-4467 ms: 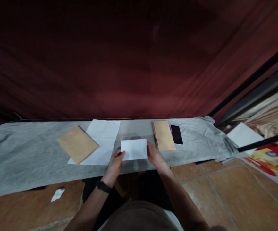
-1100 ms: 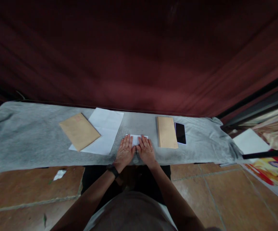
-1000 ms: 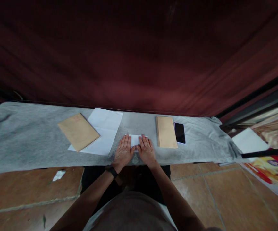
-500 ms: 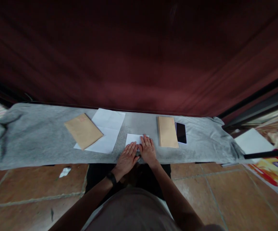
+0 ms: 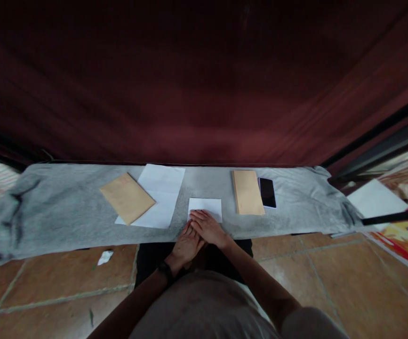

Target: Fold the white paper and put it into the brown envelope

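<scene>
A small folded sheet of white paper [image 5: 209, 205] lies flat on the grey cloth in front of me. My right hand [image 5: 206, 227] rests on its near left part, fingers stretched out to the left. Just below, my left hand [image 5: 187, 244] lies flat at the paper's near left corner, its fingertips partly covered by the right hand's fingers. A dark band [image 5: 164, 268] circles my left wrist. Neither hand has anything gripped in it.
To the left, a brown envelope [image 5: 128, 197] overlaps larger white sheets [image 5: 164, 193]. On the right stand a stack of brown envelopes [image 5: 249, 193] and a phone [image 5: 268, 193]. The narrow table's grey cloth [image 5: 66, 207] ends at a dark red curtain [image 5: 204, 117].
My right hand has slid left and toward me across the paper, over the left fingertips. More of the folded paper now shows. The view has shifted slightly.
</scene>
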A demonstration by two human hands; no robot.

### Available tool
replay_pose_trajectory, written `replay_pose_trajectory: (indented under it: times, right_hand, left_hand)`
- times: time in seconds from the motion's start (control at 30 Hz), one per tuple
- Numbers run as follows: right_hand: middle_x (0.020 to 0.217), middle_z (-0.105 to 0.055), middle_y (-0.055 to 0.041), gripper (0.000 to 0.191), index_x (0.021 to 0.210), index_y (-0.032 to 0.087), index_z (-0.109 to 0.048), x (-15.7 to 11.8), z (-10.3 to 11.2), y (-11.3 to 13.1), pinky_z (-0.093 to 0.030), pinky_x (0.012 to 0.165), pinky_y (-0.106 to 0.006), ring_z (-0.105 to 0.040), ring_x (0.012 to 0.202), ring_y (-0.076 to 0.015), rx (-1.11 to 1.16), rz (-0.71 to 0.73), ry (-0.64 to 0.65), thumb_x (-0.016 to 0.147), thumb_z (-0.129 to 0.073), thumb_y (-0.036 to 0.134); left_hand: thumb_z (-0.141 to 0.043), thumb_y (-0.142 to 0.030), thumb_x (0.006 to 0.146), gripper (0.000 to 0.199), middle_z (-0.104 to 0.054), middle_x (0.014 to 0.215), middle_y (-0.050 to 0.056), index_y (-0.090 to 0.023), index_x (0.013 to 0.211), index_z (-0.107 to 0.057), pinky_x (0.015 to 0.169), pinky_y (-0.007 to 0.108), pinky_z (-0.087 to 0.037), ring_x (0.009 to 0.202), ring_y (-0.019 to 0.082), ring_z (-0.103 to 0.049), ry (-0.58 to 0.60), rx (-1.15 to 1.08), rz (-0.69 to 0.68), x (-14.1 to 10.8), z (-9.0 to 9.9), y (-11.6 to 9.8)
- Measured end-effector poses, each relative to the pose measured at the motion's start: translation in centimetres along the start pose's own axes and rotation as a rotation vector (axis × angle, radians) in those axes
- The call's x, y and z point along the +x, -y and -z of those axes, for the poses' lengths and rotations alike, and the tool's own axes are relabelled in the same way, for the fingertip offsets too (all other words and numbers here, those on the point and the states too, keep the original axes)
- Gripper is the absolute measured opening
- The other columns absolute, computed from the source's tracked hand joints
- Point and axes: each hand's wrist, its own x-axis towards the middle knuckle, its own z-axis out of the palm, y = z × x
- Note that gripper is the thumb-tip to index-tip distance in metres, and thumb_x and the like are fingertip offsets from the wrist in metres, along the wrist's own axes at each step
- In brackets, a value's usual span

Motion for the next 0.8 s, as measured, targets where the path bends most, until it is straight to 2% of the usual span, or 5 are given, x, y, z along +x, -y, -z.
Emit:
replay_pose_trajectory:
  times: [0.23,0.5,0.63,0.8]
  right_hand:
    - [0.150,-0.051,-0.0047,0.040,0.142,0.019,-0.053,2.1,-0.8,-1.3,-0.030,0.122,-0.038,-0.044,0.141,-0.0159,-0.086,-0.045,-0.032,0.104,-0.042,0.030]
    - [0.151,-0.049,-0.0098,0.043,0.142,0.014,-0.053,3.3,-0.2,-2.4,-0.033,0.121,-0.039,-0.043,0.141,-0.0183,-0.093,-0.182,-0.118,0.105,-0.040,0.030]
    - [0.150,-0.050,-0.0114,0.045,0.142,0.011,-0.052,0.6,0.4,-1.8,-0.034,0.120,-0.038,-0.042,0.142,-0.0189,-0.059,-0.230,-0.162,0.106,-0.035,0.030]
    - [0.150,-0.051,-0.0097,0.045,0.146,0.016,-0.048,-5.8,0.5,-0.1,-0.033,0.120,-0.043,-0.042,0.142,-0.0198,-0.054,-0.194,-0.120,0.104,-0.040,0.031]
  left_hand:
    - [-0.044,-0.041,0.099,0.049,-0.061,0.138,0.015,-0.010,0.135,-0.058,0.116,0.049,-0.037,0.138,0.031,-0.048,0.008,0.010,0.006,0.4,0.7,-0.3]
    - [-0.041,-0.046,0.098,0.057,-0.054,0.145,0.018,-0.010,0.142,-0.051,0.118,0.051,-0.034,0.141,0.030,-0.044,0.001,0.018,-0.025,0.6,0.8,-0.2]
    - [-0.043,-0.043,0.097,0.060,-0.046,0.152,0.018,-0.009,0.146,-0.045,0.120,0.052,-0.030,0.146,0.031,-0.036,0.014,0.038,-0.022,0.6,1.0,-0.7]
    - [-0.042,-0.033,0.095,0.058,-0.042,0.155,0.018,-0.007,0.147,-0.044,0.121,0.052,-0.027,0.148,0.031,-0.032,0.015,0.047,0.011,0.7,1.1,-1.2]
